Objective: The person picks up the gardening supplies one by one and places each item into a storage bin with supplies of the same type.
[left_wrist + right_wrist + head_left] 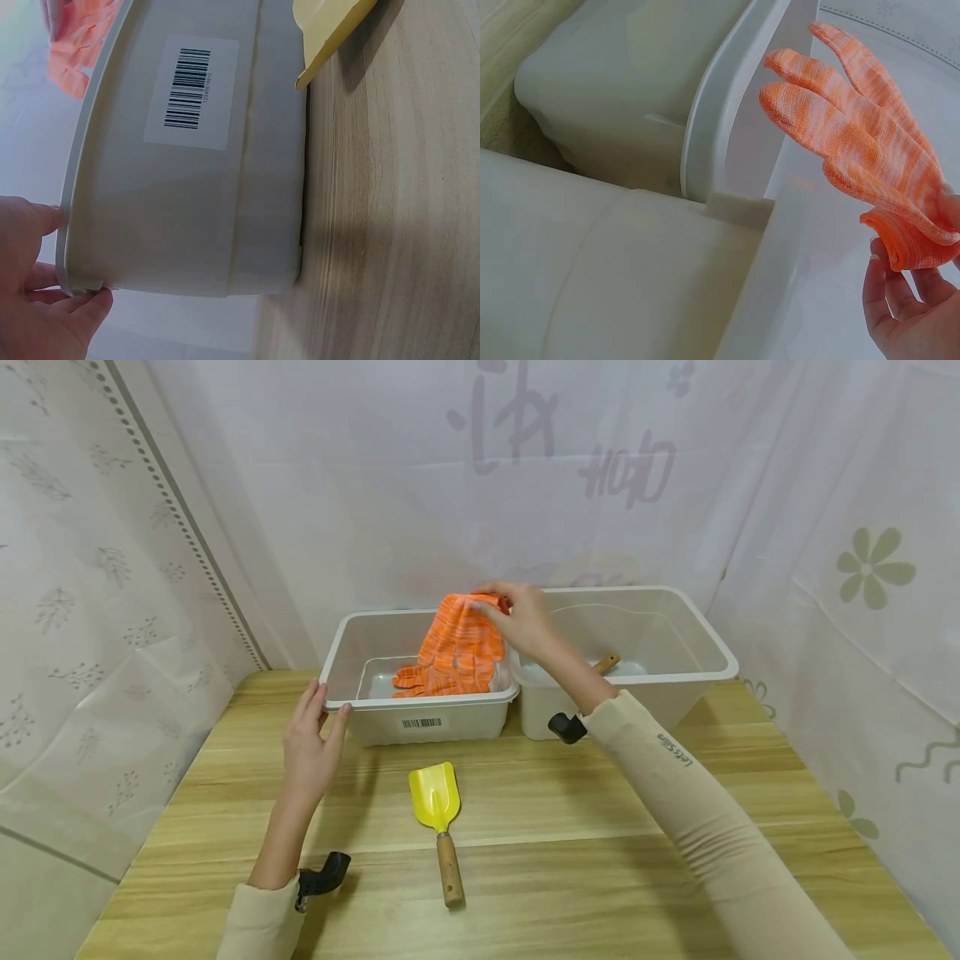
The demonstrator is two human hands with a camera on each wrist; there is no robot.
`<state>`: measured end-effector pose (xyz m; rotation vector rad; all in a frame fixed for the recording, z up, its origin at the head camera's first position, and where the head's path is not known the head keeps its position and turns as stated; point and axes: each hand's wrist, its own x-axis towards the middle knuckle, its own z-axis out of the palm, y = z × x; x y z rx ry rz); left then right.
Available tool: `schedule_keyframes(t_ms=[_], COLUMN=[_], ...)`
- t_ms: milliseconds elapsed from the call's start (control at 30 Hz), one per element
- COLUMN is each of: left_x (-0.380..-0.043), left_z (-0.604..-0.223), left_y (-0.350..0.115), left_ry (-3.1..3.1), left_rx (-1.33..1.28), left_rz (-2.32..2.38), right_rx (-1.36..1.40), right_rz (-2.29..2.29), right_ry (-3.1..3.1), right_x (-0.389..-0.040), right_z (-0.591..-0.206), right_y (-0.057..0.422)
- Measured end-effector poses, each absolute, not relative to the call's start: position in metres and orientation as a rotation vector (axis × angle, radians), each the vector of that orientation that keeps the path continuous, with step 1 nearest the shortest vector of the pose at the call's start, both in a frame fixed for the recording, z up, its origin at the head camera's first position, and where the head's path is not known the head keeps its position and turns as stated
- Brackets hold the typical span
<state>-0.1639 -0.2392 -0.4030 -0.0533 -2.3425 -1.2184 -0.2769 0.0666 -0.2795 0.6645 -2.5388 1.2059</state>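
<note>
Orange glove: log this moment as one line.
right hand: holds glove at left bin; left hand: grips left bin; trowel: on table; right bin: brown handle inside

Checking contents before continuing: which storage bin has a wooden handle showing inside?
The right bin: a wooden handle shows inside. The left bin, with the barcode label and the left hand at its rim, shows none.

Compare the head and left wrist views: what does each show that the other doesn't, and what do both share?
Only the head view: the right bin, a wooden handle inside it, and the shovel's wooden grip.

Only the left wrist view: distinguishable digits along the barcode.

Both: the left hand at the left bin, the barcode, orange glove fabric and the shovel's yellow blade.
</note>
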Motion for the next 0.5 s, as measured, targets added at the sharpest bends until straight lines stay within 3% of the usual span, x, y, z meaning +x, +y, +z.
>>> schedule_keyframes(t_ms=[500], left_x=[-0.1631], left_z=[-0.4020], left_y=[-0.2387], left_ry=[-2.352], left_rx=[-0.042], left_rz=[-1.213], right_rx=[0.637], right_rz=[1.248], right_ry=[-2.566], right_x=[-0.2792], right_z=[-0.2796], right_y=[0.0588])
